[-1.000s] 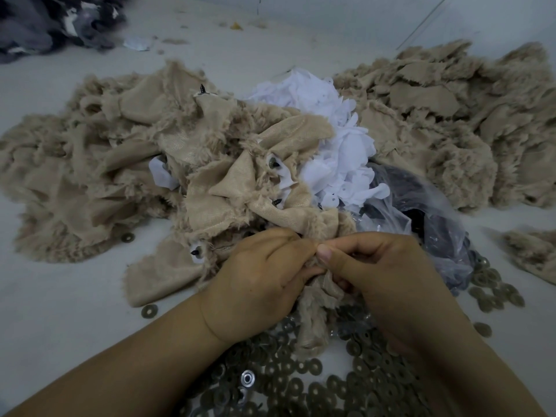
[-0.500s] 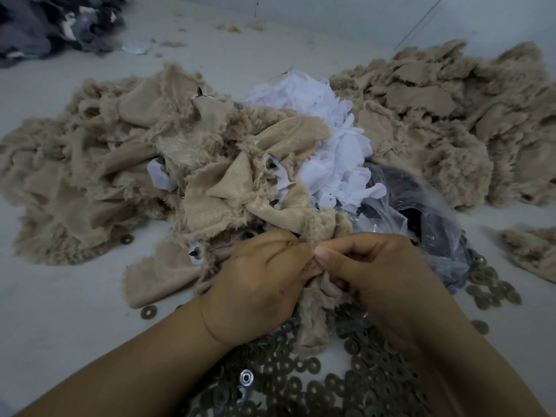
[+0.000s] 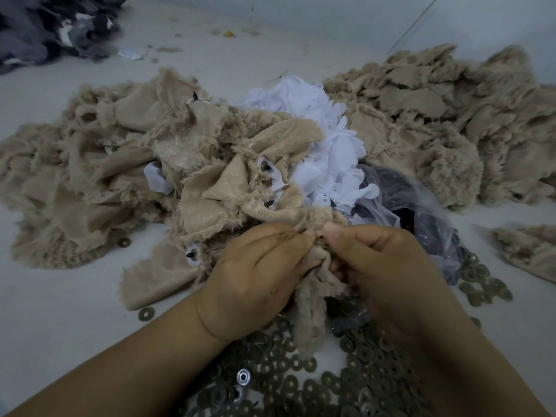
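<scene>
You are pinching the fuzzy cloth [image 3: 310, 320] with your left hand [image 3: 255, 275] and right hand [image 3: 388, 272], over the washers [image 3: 376, 383], probably so one is close.

Light: soft, dimmish, even around your fingers [image 3: 288, 240].
Shadows: faint beneath them.
Glare: washer [image 3: 243, 376] below them glints.
Blur: dark pile [image 3: 51, 28] far beyond them.
Edges: bowed.

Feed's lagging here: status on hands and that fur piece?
Left hand and right hand both pinch the fur piece. It hangs over washers. Fabric pile crowds close behind.
</scene>
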Tool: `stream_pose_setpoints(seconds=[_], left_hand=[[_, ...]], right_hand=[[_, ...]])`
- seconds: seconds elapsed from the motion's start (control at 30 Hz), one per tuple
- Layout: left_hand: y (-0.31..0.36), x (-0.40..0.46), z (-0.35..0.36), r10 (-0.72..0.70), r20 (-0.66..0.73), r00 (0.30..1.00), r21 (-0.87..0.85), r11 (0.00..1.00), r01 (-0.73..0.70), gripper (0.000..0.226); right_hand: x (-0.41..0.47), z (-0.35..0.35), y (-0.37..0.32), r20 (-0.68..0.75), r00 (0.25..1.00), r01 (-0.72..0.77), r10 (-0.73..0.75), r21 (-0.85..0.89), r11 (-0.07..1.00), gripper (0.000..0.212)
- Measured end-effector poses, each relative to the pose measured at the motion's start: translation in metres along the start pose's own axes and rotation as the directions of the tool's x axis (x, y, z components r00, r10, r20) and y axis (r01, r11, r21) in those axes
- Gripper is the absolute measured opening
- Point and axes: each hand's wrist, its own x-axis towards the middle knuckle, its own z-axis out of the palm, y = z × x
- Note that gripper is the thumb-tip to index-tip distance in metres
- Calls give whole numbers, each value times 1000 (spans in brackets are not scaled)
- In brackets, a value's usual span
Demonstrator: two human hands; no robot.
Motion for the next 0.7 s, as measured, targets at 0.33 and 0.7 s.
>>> stream_pose_setpoints(seconds=[0.33,0.7], left_hand=[[-4,-3,-6,62,-38,997,20,998,-61,23],[4,2,-10,124,12,992,-151,981,-121,27]], right_hand=[[4,-17,-14,-75,975,-212,210,-611,763,69],[7,-4,-5,261,937,-341,231,549,763,43]])
